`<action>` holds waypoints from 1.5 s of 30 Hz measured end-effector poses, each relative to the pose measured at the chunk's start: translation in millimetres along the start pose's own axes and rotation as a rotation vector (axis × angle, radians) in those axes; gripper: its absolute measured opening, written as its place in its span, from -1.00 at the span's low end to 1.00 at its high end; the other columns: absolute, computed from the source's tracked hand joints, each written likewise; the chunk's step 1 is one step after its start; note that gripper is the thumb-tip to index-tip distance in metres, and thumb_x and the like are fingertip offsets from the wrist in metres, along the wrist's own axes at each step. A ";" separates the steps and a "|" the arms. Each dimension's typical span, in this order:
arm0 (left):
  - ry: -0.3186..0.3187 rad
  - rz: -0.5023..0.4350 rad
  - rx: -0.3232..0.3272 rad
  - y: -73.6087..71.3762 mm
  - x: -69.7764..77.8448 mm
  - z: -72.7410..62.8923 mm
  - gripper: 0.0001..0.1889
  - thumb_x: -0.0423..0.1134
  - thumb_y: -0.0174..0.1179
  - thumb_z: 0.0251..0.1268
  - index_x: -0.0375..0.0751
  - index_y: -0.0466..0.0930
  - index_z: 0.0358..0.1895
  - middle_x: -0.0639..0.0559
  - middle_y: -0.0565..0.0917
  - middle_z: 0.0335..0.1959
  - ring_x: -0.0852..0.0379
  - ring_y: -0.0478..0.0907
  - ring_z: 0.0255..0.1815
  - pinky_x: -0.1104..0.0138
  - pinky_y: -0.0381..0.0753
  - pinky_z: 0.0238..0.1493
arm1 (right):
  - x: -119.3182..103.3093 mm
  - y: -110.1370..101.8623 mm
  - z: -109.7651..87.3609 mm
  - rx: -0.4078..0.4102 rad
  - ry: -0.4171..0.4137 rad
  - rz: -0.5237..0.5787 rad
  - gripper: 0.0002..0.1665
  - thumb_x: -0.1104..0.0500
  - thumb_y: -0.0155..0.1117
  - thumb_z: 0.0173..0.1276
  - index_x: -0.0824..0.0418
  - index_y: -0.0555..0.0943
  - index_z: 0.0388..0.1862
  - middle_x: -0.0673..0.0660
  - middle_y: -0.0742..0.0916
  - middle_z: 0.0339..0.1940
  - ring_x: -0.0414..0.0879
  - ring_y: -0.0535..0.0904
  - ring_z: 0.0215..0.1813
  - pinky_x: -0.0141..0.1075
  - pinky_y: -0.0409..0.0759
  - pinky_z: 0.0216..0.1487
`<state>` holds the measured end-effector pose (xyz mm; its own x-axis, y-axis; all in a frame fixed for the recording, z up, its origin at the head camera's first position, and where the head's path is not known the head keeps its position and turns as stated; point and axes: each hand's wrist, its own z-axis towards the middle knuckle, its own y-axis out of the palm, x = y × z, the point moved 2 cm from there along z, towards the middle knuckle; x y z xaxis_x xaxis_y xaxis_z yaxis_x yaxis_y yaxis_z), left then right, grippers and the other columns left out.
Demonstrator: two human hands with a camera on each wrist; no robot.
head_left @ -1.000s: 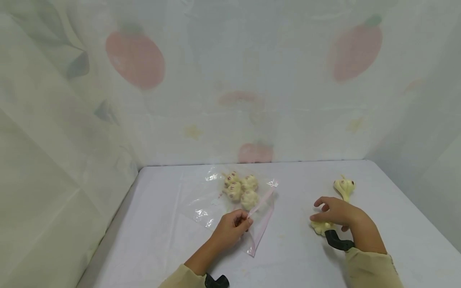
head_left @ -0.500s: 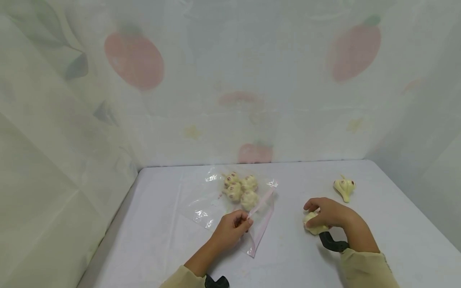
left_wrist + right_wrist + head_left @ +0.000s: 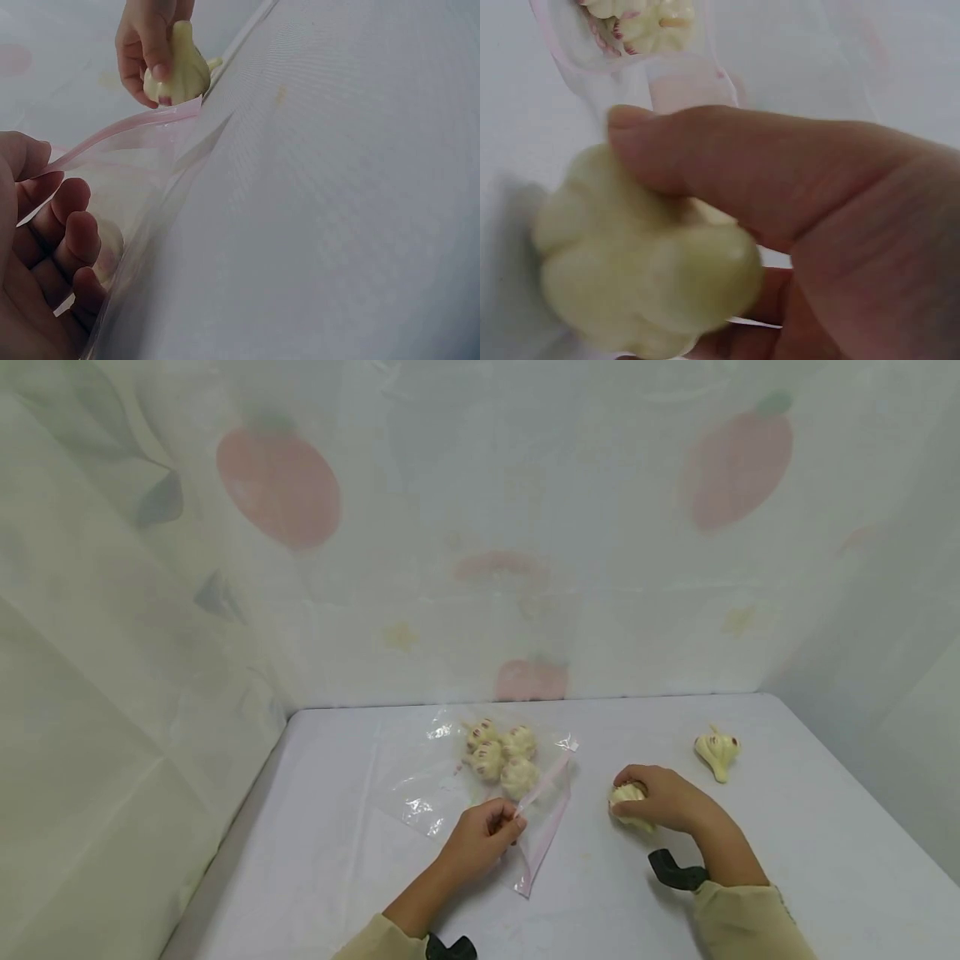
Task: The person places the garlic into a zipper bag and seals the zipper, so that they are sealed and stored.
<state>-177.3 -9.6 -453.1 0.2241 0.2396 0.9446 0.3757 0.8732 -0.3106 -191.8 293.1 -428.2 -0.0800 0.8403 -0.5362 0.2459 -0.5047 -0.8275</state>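
My left hand (image 3: 483,839) pinches the pink zip edge of a clear plastic zip bag (image 3: 427,785), lifting its mouth; in the left wrist view thumb and forefinger hold the pink strip (image 3: 112,133). Several garlic bulbs (image 3: 498,756), cream with purple streaks, lie in the bag. To the right, my right hand (image 3: 667,797) grips another garlic bulb (image 3: 630,255) between thumb and fingers. The right wrist view shows its rounded cloves and stubby stem close up, with the bag's opening beyond. The bulb's far side is hidden by the fingers.
One more garlic bulb (image 3: 717,752) lies at the back right of the white table (image 3: 315,860). Printed cloth hangs behind the table and along both sides. Dark curved wrist mounts stick out at both sleeves.
My right hand has closed round the garlic bulb on the right and moved it left, toward the bag. The left hand has stayed in place, holding the bag's edge.
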 end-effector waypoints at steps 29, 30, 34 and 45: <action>0.008 0.023 -0.008 1.7 -9.4 2.9 -0.89 -0.30 0.20 0.38 -0.22 0.58 -0.35 -0.04 0.60 -0.54 0.39 0.35 -0.63 0.49 0.42 -0.58 | -3.6 4.7 6.3 0.048 0.002 -0.009 -0.13 -0.16 0.49 0.12 0.22 0.48 0.32 0.13 0.67 -0.03 0.00 0.55 -0.04 -0.03 0.53 -0.01; 0.004 0.026 -0.005 2.7 -14.2 4.3 -0.89 -0.30 0.19 0.38 -0.21 0.58 -0.34 -0.03 0.59 -0.54 0.38 0.35 -0.63 0.49 0.41 -0.58 | -3.5 4.8 6.7 0.055 -0.003 -0.008 -0.11 -0.16 0.50 0.11 0.24 0.46 0.34 0.14 0.67 -0.03 0.01 0.55 -0.03 -0.01 0.53 0.02; 0.006 0.034 0.000 5.4 -30.4 8.2 -0.88 -0.23 0.20 0.39 -0.15 0.58 -0.34 0.02 0.60 -0.53 0.37 0.36 -0.63 0.48 0.42 -0.59 | -2.2 6.1 8.7 0.094 -0.026 0.004 -0.10 -0.11 0.53 0.08 0.26 0.47 0.33 0.14 0.65 0.00 0.03 0.54 0.03 0.03 0.51 0.10; 0.042 0.021 -0.014 4.0 -36.2 9.5 -0.81 -0.10 0.24 0.36 -0.11 0.57 -0.37 0.09 0.58 -0.56 0.34 0.40 -0.62 0.44 0.47 -0.59 | -8.6 18.1 18.1 0.181 -0.089 0.151 -0.36 -0.06 0.66 -0.10 0.15 0.40 -0.27 0.08 0.48 -0.32 -0.08 0.37 -0.25 -0.29 0.35 -0.30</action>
<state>-192.4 -10.7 -487.6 0.2696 0.2395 0.9327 0.3832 0.8619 -0.3321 -204.2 273.2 -441.6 -0.1421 0.7362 -0.6617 0.0848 -0.6570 -0.7491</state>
